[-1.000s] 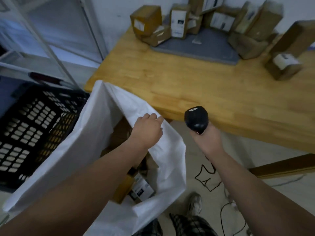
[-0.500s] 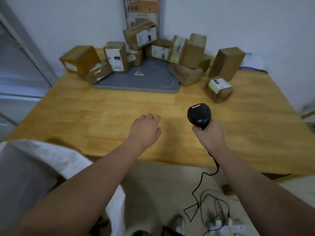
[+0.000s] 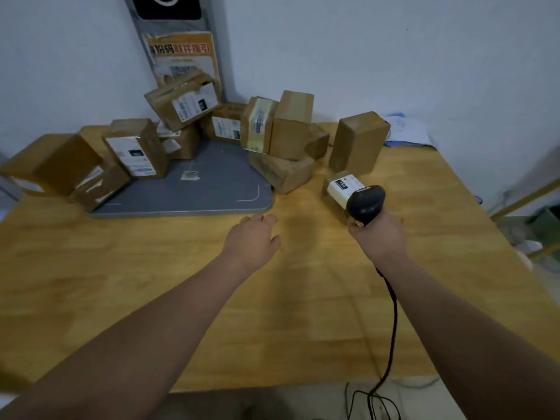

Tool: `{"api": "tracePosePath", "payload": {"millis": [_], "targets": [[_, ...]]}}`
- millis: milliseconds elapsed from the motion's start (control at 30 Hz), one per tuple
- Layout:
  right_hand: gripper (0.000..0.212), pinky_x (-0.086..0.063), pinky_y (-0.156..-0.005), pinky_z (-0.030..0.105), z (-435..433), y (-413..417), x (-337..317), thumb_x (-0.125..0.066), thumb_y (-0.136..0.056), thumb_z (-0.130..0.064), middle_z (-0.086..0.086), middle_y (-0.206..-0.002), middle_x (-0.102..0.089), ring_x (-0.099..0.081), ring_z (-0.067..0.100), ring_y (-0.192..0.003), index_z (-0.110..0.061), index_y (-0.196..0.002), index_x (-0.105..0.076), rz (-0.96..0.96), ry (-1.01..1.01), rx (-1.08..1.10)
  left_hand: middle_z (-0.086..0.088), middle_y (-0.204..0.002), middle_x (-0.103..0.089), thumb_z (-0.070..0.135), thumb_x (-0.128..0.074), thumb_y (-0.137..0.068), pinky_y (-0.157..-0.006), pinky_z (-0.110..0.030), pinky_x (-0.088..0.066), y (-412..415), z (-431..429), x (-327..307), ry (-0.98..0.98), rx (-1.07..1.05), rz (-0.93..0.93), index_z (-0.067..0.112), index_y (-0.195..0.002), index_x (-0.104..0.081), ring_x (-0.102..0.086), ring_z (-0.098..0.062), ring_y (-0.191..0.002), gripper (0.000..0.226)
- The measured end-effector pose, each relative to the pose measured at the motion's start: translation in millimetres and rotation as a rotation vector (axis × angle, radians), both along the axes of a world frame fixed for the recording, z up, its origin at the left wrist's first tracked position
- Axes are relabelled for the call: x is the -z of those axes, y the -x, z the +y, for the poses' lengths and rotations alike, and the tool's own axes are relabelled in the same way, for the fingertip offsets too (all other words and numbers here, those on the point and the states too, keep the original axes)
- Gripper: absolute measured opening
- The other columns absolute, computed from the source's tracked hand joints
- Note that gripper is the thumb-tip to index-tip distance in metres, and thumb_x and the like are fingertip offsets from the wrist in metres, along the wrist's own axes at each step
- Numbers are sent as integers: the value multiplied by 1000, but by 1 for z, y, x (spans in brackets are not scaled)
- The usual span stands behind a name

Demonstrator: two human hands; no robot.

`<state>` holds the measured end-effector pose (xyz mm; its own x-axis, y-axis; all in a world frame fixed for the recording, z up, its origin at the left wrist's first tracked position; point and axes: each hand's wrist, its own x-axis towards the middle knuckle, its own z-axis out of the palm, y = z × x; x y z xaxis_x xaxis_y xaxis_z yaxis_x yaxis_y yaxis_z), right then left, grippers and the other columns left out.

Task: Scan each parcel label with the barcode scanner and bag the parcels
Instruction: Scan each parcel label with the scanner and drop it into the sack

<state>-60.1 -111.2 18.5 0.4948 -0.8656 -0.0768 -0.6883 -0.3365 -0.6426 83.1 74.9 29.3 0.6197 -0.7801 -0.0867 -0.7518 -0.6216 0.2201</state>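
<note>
Held black barcode scanner (image 3: 365, 201) in right grip (image 3: 377, 234), clenched round handle; scanner head just before small white-labelled parcel (image 3: 341, 187) on wooden counter (image 3: 181, 268), touching or not, unclear. Held left grip (image 3: 253, 241) released, empty, above counter. Noted other parcels (image 3: 291, 128) piled round grey mat (image 3: 212, 189) at counter's far side.
</note>
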Motion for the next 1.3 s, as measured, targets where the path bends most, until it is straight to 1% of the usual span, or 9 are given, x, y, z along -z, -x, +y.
{"api": "tracePosePath", "payload": {"millis": [200, 467, 667, 867, 933, 1000, 1067, 1200, 1300], "targets": [[59, -46, -93, 43, -72, -36, 11, -74, -76, -41, 10, -120, -51, -52, 29, -111, -8, -121, -54, 150, 163, -96, -6, -138, -50, 37, -45, -99, -97, -37, -44, -10, -57, 15, -32, -25, 66, 20, -142, -40, -46, -25, -125, 46], [83, -41, -104, 45, -135, -75, 43, -79, -70, -51, 10, -130, -44, -44, 30, -124, -9, -132, -43, 303, 77, -305, -5, -133, -52, 37, -46, -99, -95, -38, -47, -13, -108, 39, -47, -154, 179, 20, -143, -40, -50, -23, -120, 48], [74, -43, -102, 41, -136, -78, 62, -81, -71, -29, 11, -129, -49, -48, 29, -121, -9, -132, -45, 176, -26, -352, -5, -133, -54, 38, -52, -97, -93, -29, -42, -14, -104, 54, 77, -303, 321, 18, -140, -45, -54, -20, -117, 48], [88, -32, -113, 45, -75, -52, 41, -82, -72, -23, 10, -151, -36, -33, 27, -139, -13, -146, -37, -72, 30, -857, -6, -155, -29, 68, -58, -78, -109, -39, -33, -29, -72, 33, 534, -712, 955, 27, -152, -24, -34, -25, -139, 91], [91, -32, -113, 42, -52, -48, 36, -84, -72, -26, 10, -152, -31, -32, 26, -138, -13, -147, -35, -133, -19, -954, -5, -148, -40, 67, -61, -71, -108, -39, -35, -33, -51, 26, 501, -646, 1045, 29, -151, -22, -43, -22, -131, 97], [93, -33, -111, 36, -35, -48, 33, -85, -70, -28, 6, -151, -31, -35, 25, -137, -13, -147, -34, -169, -33, -1019, -2, -133, -54, 50, -64, -80, -98, -32, -42, -36, -31, 22, 502, -572, 1076, 28, -149, -28, -55, -16, -116, 80], [92, -36, -109, 35, -20, -50, 34, -85, -70, -29, -2, -147, -31, -36, 22, -137, -14, -146, -35, -202, -10, -1060, -5, -125, -58, 32, -67, -87, -85, -27, -48, -40, -12, 18, 508, -528, 1055, 29, -145, -33, -60, -17, -107, 68], [72, -40, -102, 22, 14, -57, 28, -84, -70, -24, -9, -142, -36, -47, 9, -125, -28, -132, -48, -257, -142, -952, 0, -119, -52, 20, -73, -84, -76, -25, -52, -46, 32, 18, 582, -534, 1019, 43, -145, -27, -58, -19, -108, 80], [26, -48, -74, 11, 49, -61, 13, -80, -77, -14, -11, -92, -67, -63, -1, -83, -24, -96, -65, -321, -367, -770, 3, -118, -52, 11, -74, -82, -78, -26, -53, -44, 67, 26, 728, -567, 913, 37, -136, -42, -56, -22, -112, 68]]}}
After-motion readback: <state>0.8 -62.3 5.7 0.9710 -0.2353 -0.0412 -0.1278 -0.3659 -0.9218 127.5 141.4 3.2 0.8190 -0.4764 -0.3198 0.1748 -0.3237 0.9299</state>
